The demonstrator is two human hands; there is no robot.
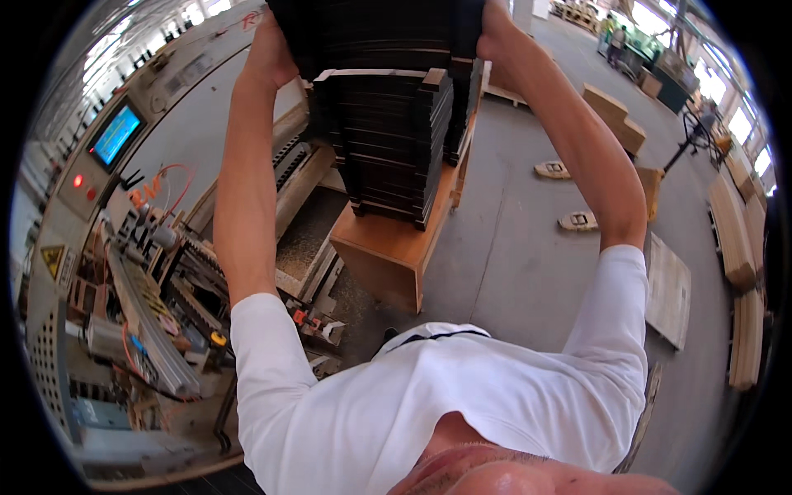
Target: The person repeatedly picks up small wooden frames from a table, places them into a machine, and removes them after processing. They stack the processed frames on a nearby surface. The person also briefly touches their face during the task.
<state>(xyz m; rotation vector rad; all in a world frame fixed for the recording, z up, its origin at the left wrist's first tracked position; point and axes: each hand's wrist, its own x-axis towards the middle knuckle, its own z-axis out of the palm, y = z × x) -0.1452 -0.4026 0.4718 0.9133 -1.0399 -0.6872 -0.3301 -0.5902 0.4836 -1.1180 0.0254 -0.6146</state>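
Note:
At the top of the head view, my left hand [273, 51] is against the left side of a far stack of black boards [375, 35]. My right hand [497, 35] presses on the right side of that stack, so the boards sit between my two palms; most of my fingers are hidden behind them. Nearer to me stands a second stack of thin black boards [384, 144], with a lighter strip along its top edge. This nearer stack rests on an orange-brown wooden box-like stand [384, 256], which continues under the far stack.
On the left is a machine with a lit blue screen [117, 134], red buttons, hoses and a metal rail [153, 322]. Sawdust lies beside the stand. Two pale shoe-shaped objects [577, 221] are on the grey floor, and wooden board stacks [733, 231] line the right.

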